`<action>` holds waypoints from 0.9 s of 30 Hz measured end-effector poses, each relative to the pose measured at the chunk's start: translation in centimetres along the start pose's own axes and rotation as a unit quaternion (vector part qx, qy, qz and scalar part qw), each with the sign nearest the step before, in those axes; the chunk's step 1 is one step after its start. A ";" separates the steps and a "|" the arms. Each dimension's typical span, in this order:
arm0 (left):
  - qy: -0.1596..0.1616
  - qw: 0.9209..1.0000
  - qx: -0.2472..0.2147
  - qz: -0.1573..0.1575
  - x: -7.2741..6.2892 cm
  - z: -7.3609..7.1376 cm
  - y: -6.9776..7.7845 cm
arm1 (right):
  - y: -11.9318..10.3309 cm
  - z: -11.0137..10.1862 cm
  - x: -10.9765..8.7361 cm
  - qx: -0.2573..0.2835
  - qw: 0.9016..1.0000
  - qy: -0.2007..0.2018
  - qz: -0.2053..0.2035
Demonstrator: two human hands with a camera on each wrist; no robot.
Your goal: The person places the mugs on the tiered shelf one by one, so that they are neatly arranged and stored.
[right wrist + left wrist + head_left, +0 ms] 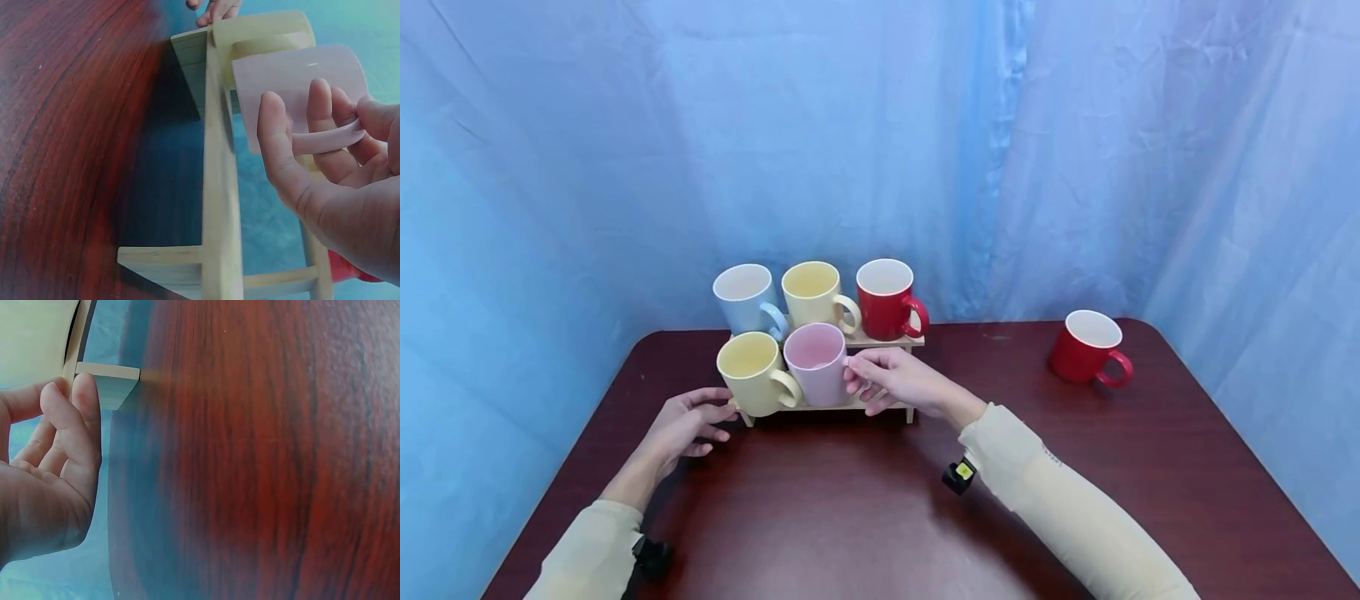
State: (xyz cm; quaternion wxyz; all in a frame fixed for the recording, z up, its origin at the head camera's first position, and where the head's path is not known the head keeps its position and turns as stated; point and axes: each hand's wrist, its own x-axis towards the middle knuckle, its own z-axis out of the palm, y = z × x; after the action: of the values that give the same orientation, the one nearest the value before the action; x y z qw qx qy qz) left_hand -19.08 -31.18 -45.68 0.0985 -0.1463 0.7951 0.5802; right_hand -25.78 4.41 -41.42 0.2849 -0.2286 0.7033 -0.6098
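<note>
My right hand (pixel 895 379) pinches the handle of a pink mug (pixel 815 375) at the lower tier of a two-tier wooden rack (pixel 874 403). In the right wrist view, thumb and fingers close round that handle (pixel 328 139); whether the mug's base rests fully on the slats I cannot tell. At the rack's left end my left hand (pixel 688 425) holds the corner with its fingertips, also seen in the left wrist view. Beside the pink mug stands a yellow mug (pixel 752 383), upright on the same tier. Its base is close to my left fingertips.
Along the upper tier stand a light blue mug (pixel 748 304), another yellow mug (pixel 808 300) and a red mug (pixel 880 308). A second red mug (pixel 1075 354) stands on the dark wooden table (pixel 850 517), far right. Blue curtains (pixel 880 150) hang behind and at both sides.
</note>
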 end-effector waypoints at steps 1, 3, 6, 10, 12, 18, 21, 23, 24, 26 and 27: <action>-0.002 1.000 -0.001 -0.001 0.0 0.0 0.0 | 0.1 0.0 0.1 -0.002 1.000 0.000 0.003; -0.004 1.000 -0.003 -0.003 0.1 0.1 0.0 | 0.4 0.0 0.4 -0.004 1.000 0.002 0.011; -0.002 1.000 -0.003 -0.007 0.1 0.1 -0.1 | 0.9 -0.1 0.6 -0.007 1.000 0.010 0.016; 0.003 1.000 -0.003 -0.005 0.1 0.0 0.1 | 1.2 -0.1 0.8 -0.014 1.000 0.021 0.006; 0.002 1.000 -0.004 -0.007 -0.1 0.0 0.0 | 1.4 0.0 0.7 -0.016 1.000 0.023 0.005; -0.001 1.000 -0.003 -0.009 0.0 0.0 0.1 | 1.6 0.0 0.8 -0.017 0.999 0.034 0.007; 0.000 1.000 -0.003 -0.009 0.0 0.1 0.1 | 1.4 0.0 0.7 -0.020 0.999 0.035 0.007; 0.001 1.000 -0.003 -0.009 0.0 0.1 0.1 | 1.4 -0.1 0.6 -0.021 0.999 0.035 0.009; 0.001 1.000 -0.004 -0.009 0.0 0.1 0.1 | 1.4 -0.2 0.5 -0.022 0.999 0.035 0.010; 0.002 1.000 -0.006 -0.009 0.0 0.1 0.0 | 1.5 -0.6 0.3 -0.021 0.999 0.037 0.014; 0.003 1.000 -0.008 -0.009 0.0 0.1 0.0 | 1.6 -0.9 0.2 -0.022 0.999 0.038 0.013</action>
State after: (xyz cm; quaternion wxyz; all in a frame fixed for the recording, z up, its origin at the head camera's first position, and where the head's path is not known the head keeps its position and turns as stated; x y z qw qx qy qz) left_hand -19.12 -31.09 -45.71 0.1003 -0.1559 0.7893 0.5854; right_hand -26.44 5.18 -42.96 0.2608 -0.2017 0.7299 -0.5988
